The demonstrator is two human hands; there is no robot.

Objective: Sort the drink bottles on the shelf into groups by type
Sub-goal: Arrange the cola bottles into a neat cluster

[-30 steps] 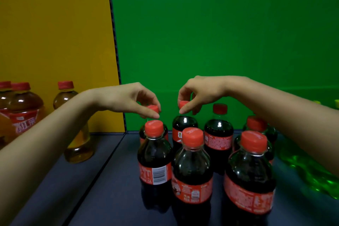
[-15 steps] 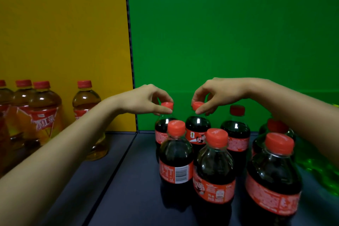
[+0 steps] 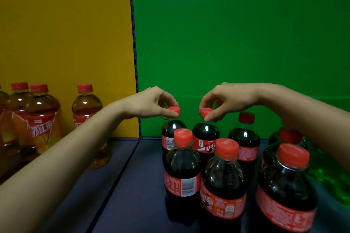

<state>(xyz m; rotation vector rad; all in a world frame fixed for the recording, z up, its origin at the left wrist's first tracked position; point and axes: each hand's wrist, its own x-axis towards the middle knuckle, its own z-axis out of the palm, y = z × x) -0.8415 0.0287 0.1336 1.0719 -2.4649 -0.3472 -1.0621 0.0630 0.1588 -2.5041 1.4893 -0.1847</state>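
Several dark cola bottles with red caps and red labels stand grouped on the dark shelf in front of the green panel. My left hand (image 3: 151, 103) pinches the red cap of the back-left cola bottle (image 3: 171, 132). My right hand (image 3: 225, 100) pinches the cap of the cola bottle beside it (image 3: 205, 138). Both bottles stand upright on the shelf. More cola bottles stand nearer me: a front-left cola bottle (image 3: 182, 166), a front-middle one (image 3: 223, 181) and a front-right one (image 3: 287, 193). Amber iced-tea bottles (image 3: 40, 119) stand at the left before the yellow panel.
A lone iced-tea bottle (image 3: 86, 111) stands behind my left forearm. A green bottle lies or stands at the right edge (image 3: 329, 176), mostly hidden. The dark shelf floor (image 3: 125, 185) runs back to the yellow (image 3: 66, 34) and green (image 3: 236, 34) back panels.
The view has shifted, so everything sits further right in frame. Both hands stay pinched on the same two cola caps; the bottles have hardly moved.
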